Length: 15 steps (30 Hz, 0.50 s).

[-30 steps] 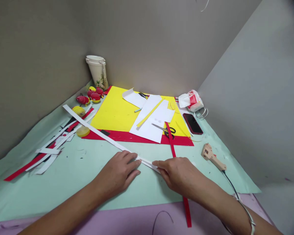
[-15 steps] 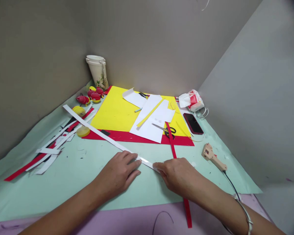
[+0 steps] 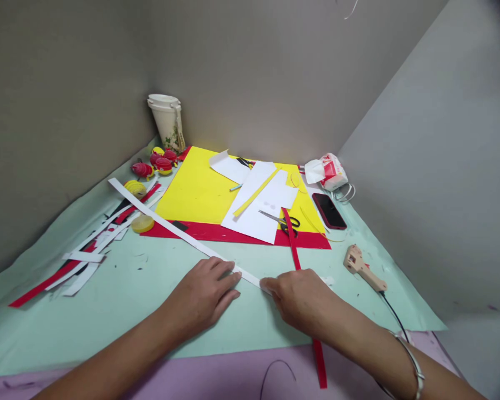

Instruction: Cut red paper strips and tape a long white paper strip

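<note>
A long white paper strip runs slantwise over the green table cover, from the upper left down to my hands. My left hand rests on the cover with curved fingers holding the strip down, its thumb a little apart. Near the strip's lower end, my right hand is closed, pinching the strip between thumb and forefinger. The tip of the strip is hidden by that hand. Beneath the right hand and wrist passes a red paper strip, which hangs over the cover's front edge.
Scissors lie on white paper over yellow sheets. At the right are a glue gun, a phone and a tissue pack. Paper strips, a tape roll and a white bucket are leftward.
Both hands keep nearly the same place on the white strip. The right hand's grip has shifted very slightly; the whole view has moved a touch.
</note>
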Each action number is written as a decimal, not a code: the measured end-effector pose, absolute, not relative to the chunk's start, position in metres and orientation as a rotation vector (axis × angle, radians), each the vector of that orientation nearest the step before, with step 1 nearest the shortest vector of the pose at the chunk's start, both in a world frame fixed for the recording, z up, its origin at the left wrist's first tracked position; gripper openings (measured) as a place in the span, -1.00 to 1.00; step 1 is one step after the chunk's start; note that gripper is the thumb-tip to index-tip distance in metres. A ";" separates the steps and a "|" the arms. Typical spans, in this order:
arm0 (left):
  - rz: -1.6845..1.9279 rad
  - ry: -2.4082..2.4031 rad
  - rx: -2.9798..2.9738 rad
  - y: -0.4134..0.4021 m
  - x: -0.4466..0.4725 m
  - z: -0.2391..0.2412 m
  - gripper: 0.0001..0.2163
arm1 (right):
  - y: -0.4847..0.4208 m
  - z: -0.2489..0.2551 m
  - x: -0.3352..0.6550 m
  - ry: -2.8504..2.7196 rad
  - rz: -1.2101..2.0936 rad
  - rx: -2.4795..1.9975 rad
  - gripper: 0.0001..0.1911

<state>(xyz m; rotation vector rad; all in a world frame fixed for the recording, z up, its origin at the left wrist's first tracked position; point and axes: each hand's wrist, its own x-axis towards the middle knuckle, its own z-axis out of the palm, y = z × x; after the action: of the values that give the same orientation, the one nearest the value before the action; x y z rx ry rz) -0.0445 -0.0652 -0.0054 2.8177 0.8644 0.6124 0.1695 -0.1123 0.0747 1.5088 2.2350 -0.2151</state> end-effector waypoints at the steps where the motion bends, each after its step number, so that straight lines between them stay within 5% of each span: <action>1: 0.614 0.865 2.819 -0.065 -0.044 -0.005 -0.76 | -0.112 0.074 0.169 2.232 -0.217 1.509 -0.76; 15: 0.571 0.899 2.818 -0.066 -0.044 -0.004 -0.68 | -0.112 0.074 0.168 2.232 -0.222 1.526 -0.75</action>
<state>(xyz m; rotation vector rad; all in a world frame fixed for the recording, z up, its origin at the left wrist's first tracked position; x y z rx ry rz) -0.0436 -0.0660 -0.0037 2.8179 0.8988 0.5708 0.1684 -0.1121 0.0736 1.5262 2.2323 -0.2220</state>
